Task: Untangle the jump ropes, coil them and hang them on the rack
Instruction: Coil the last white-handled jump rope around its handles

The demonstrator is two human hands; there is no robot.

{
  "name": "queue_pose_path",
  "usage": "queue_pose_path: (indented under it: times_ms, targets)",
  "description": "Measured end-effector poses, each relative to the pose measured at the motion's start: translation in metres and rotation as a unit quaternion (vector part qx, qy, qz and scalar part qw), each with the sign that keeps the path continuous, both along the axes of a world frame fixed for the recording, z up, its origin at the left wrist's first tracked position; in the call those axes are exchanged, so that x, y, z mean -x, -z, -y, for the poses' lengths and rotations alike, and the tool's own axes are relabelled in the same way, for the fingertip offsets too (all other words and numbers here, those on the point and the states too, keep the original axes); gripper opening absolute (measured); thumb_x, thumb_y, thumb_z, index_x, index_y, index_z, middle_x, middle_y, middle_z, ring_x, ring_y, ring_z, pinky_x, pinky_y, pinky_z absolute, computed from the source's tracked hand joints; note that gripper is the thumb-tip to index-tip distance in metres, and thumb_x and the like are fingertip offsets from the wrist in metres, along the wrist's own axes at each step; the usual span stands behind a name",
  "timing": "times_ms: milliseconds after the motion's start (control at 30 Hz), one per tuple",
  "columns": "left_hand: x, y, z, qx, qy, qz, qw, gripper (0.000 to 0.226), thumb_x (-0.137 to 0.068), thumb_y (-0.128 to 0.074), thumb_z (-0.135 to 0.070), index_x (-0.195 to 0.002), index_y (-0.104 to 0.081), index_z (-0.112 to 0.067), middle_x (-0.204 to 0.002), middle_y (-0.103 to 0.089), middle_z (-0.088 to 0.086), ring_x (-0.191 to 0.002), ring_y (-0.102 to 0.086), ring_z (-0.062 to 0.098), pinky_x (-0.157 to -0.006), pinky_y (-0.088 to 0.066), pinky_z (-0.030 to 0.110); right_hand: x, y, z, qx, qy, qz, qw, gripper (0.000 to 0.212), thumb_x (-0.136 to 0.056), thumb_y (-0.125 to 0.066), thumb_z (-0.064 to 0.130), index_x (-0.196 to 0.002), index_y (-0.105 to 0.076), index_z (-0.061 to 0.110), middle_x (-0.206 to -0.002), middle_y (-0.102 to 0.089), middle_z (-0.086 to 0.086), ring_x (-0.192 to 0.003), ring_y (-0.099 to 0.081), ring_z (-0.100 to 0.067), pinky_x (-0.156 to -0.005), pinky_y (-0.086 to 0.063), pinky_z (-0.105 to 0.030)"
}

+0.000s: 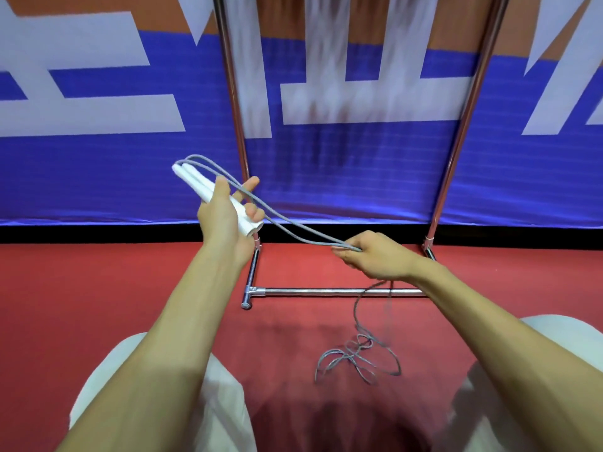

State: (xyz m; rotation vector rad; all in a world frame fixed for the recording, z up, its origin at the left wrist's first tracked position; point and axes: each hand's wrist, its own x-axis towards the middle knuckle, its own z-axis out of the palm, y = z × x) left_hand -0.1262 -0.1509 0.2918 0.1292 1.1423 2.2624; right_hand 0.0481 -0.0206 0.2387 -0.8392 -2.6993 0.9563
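Observation:
My left hand [225, 216] grips two white jump rope handles [195, 182] side by side, pointing up and to the left. Two strands of grey rope [293, 228] run from the handle tips past my left fingers down to my right hand [375, 259], which pinches both strands. Below my right hand the rope hangs to the red floor and ends in a loose tangle [357, 357]. A chrome rack [326, 291] stands just beyond my hands, with two uprights and a low crossbar.
A blue, white and orange banner [359, 177] covers the wall behind the rack. A black strip runs along its base. My knees in white trousers [222, 402] frame the floor at the bottom.

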Motion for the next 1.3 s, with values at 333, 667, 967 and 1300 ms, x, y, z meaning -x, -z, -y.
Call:
queue_pose_path:
  times_ms: [333,667,967,1300]
  targets:
    - [-0.018,0.008,-0.005,0.178,0.156,-0.298,0.925,0.013,-0.101,-0.049,-0.019,-0.091,-0.047,-0.011,-0.063,-0.049,0.002,-0.037,-0.025,0.011,-0.041,-0.022,0.020,-0.018,-0.013,0.002,0.234,-0.116,0.002,0.965,0.012,-0.084,-0.071,0.014,-0.087,-0.061,0.008,-0.059,-0.060,-0.001,-0.050,-0.057,-0.016,-0.056,-0.047,-0.028]
    - [-0.026,0.007,-0.007,0.248,0.095,-0.430,0.863,0.026,-0.097,-0.053,-0.029,-0.091,-0.059,-0.004,-0.062,-0.050,0.001,-0.046,-0.040,0.014,-0.048,-0.037,0.032,-0.003,-0.010,0.026,0.200,-0.093,-0.031,0.975,0.038,-0.093,-0.055,0.040,-0.086,-0.071,0.007,-0.055,-0.044,-0.004,-0.048,-0.040,-0.013,-0.054,-0.039,-0.022]
    - [-0.035,-0.005,-0.004,0.165,0.141,-0.425,0.879,0.019,-0.102,-0.047,-0.025,-0.093,-0.053,-0.009,-0.059,-0.064,0.001,-0.036,-0.035,0.017,-0.040,-0.031,0.024,0.012,-0.010,0.038,0.349,-0.087,-0.103,0.927,0.046,-0.091,-0.063,0.019,-0.133,-0.045,0.015,-0.076,-0.062,-0.010,-0.049,-0.051,-0.014,-0.053,-0.041,-0.023]
    - [-0.028,0.009,-0.015,0.226,-0.005,-0.383,0.896,0.016,-0.101,-0.041,-0.020,-0.087,-0.044,-0.014,-0.068,-0.064,0.006,-0.069,-0.068,0.029,-0.067,-0.056,0.047,0.009,-0.006,0.037,-0.012,-0.086,-0.082,0.993,0.050,-0.101,-0.038,0.039,-0.057,-0.041,0.016,-0.049,-0.043,0.003,-0.042,-0.040,-0.008,-0.052,-0.036,-0.020]
